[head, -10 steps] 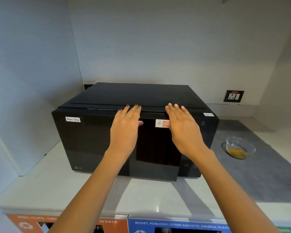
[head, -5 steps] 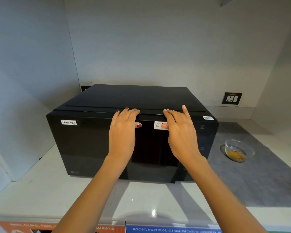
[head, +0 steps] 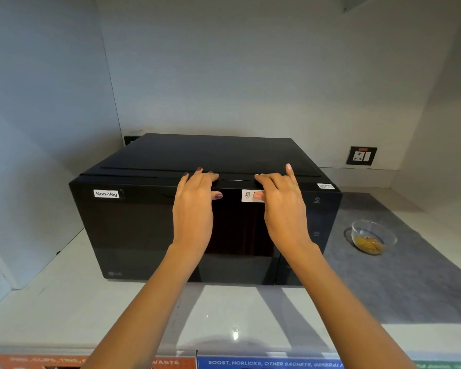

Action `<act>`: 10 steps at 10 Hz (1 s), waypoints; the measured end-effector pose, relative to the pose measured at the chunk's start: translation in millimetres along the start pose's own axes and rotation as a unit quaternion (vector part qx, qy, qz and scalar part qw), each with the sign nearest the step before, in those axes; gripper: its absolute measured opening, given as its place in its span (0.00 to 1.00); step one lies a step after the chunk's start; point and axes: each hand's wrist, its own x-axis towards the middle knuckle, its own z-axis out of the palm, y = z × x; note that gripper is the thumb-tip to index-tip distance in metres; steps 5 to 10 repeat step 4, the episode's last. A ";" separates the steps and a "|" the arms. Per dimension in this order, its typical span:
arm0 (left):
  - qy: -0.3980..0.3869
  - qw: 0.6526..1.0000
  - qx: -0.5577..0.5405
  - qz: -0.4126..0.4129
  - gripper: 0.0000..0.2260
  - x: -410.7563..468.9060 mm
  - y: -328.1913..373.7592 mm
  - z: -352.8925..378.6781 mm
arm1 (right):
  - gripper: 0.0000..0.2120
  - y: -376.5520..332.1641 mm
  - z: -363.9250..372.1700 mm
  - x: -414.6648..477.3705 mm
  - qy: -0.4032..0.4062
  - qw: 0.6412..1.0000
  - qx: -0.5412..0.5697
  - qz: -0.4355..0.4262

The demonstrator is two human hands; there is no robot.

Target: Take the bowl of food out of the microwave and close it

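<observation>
The black microwave (head: 133, 230) stands on the white counter, its front door upright and flush with the body. My left hand (head: 193, 209) and my right hand (head: 282, 209) lie side by side on the upper middle of the door. Their fingers curl over its top edge and the thumbs press on the front. My right index finger sticks up. The glass bowl (head: 373, 237) with yellow food stands on a grey mat (head: 410, 283), to the right of the microwave and apart from both hands.
White walls close in the alcove on the left, back and right. A black wall socket (head: 361, 155) sits behind the bowl. The white counter (head: 64, 302) extends in front of the microwave to an edge with coloured waste labels (head: 264, 363).
The fingers of both hands have bent from flat to curled over the door's top edge, and my right index finger has lifted. The bowl has not moved.
</observation>
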 end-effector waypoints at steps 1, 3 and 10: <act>-0.004 1.000 0.001 0.011 0.17 0.5 -4.1 1.3 | 0.22 -2.1 -0.4 -1.4 0.019 1.000 0.002 0.004; -0.025 0.998 0.029 0.047 0.18 -4.5 -9.7 0.5 | 0.18 -5.9 1.3 -9.0 0.044 0.999 0.017 0.007; -0.023 0.999 0.012 0.039 0.18 -4.2 -8.0 -0.5 | 0.15 -11.1 4.0 -9.2 0.076 0.996 0.042 0.031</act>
